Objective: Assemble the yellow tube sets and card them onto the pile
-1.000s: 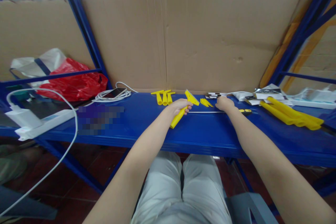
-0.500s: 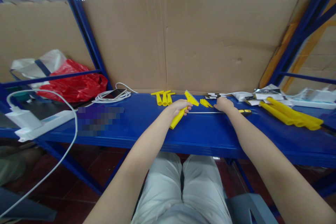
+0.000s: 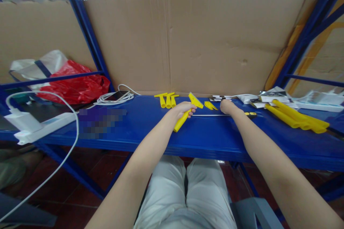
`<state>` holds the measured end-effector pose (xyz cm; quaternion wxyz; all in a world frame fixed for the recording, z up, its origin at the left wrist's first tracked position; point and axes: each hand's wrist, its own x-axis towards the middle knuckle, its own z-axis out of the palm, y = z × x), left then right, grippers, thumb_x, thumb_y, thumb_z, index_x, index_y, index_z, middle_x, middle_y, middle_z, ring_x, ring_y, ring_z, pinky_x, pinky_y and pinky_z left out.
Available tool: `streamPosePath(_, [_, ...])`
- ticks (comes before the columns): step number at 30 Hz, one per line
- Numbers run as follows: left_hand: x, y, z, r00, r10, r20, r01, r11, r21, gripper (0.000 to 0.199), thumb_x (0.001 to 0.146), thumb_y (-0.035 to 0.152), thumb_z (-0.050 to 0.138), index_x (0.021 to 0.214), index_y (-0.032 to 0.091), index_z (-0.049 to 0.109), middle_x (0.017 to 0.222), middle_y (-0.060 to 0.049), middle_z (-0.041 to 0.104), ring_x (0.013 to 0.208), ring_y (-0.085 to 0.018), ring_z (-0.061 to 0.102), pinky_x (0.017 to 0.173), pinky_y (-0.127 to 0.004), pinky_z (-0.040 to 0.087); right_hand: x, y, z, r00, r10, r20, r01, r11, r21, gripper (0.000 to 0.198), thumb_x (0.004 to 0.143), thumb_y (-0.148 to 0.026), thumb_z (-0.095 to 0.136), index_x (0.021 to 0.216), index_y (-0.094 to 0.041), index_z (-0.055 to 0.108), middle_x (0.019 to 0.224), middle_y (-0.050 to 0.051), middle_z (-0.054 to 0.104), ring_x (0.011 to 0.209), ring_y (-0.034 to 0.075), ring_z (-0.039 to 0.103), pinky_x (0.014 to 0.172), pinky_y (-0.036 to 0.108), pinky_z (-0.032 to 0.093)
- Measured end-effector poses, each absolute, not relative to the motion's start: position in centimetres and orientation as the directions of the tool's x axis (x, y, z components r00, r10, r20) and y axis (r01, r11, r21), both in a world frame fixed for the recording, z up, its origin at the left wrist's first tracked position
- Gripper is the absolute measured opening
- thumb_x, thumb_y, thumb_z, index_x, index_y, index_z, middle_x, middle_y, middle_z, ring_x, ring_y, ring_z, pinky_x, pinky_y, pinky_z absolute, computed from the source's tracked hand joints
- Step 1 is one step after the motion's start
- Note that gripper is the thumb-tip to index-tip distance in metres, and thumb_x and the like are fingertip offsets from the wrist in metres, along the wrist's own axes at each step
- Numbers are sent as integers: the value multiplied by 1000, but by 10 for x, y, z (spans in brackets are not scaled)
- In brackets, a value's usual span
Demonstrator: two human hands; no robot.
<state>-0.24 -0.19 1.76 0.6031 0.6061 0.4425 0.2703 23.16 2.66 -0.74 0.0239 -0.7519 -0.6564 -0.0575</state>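
My left hand [image 3: 186,110] is closed around the handle of a yellow scraper [image 3: 181,123]. The scraper's wide head sticks out above the fingers, tilted up and to the left. To the right, my right hand [image 3: 227,107] is over the tabletop beside small yellow plastic pieces [image 3: 210,105] and just in front of black-and-white packets [image 3: 218,98]. Its fingers are turned away from view, so what it holds or touches is hidden. A long-shafted screwdriver [image 3: 251,115] with a yellow-and-black handle lies across the table, its thin shaft running behind the right wrist toward the left hand.
Three yellow T-shaped scraper bodies [image 3: 168,101] lie near the cardboard wall [image 3: 209,43]. Yellow tubes [image 3: 297,116] and silvery packets [image 3: 276,94] lie right on the blue table [image 3: 145,121]. At left are a coiled white cable [image 3: 114,97], a power strip [image 3: 51,126] and a red bag [image 3: 77,84].
My right hand has shifted slightly and turned so its fingers show less. My left hand and the yellow scraper have stayed nearly still.
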Motion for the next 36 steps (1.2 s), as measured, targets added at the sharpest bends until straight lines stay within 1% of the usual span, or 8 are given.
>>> streamPosePath(10, [-2,-1,17,458,864,-209,209,124,970,23,86,6,49,70,19,39,48,8,41,34,-4,35,37,-17,26,231,27,-8,92,985,144,995,-96,18,28,74,-4,54,96,-6,70,98,23,68,103,29,63,84,31,47])
streamPosePath(13, [-3,-1,17,455,865,-209,197,132,972,23,86,5,47,70,18,39,47,8,40,34,-4,35,37,-17,26,231,28,-8,73,982,173,997,-73,-5,21,74,-4,53,86,-10,70,94,19,69,99,26,64,82,28,47])
streamPosePath(15, [-3,-1,17,462,863,-206,181,135,974,22,86,5,46,70,18,40,47,8,40,34,-4,35,36,-17,26,228,28,-6,48,970,237,993,-20,-119,18,75,-6,53,82,-13,68,91,14,70,92,22,65,79,26,48])
streamPosePath(17, [-3,-1,17,463,862,-208,173,142,975,21,87,5,44,71,18,41,47,8,40,34,-4,35,36,-16,27,222,25,-4,27,944,328,926,100,-364,14,75,-7,54,81,-15,64,85,9,70,81,17,65,72,23,48])
streamPosePath(20, [-2,-1,17,454,866,-212,178,145,973,21,87,5,44,71,18,41,47,8,41,33,-4,34,36,-16,27,206,18,-1,-1,930,367,637,284,-717,9,74,-10,59,81,-16,58,75,4,65,61,11,59,57,21,46])
streamPosePath(23, [-2,-1,17,451,868,-208,183,138,973,20,87,5,43,71,18,42,47,8,41,33,-4,34,36,-16,26,188,9,3,-74,942,326,419,326,-847,14,70,-13,65,77,-18,53,64,-1,58,49,7,49,47,19,39])
streamPosePath(26, [-1,-2,18,455,866,-207,182,137,974,18,87,5,43,73,17,45,47,8,40,32,-4,34,36,-16,25,177,3,5,-116,942,314,354,335,-873,19,65,-13,69,74,-18,52,60,-3,56,48,6,47,46,18,38])
streamPosePath(36, [0,-8,21,478,857,-193,180,119,976,18,87,4,43,74,17,46,47,8,41,32,-4,34,36,-16,27,172,2,2,-88,947,308,405,316,-858,17,65,-10,67,73,-17,53,63,-3,57,54,7,50,53,21,44])
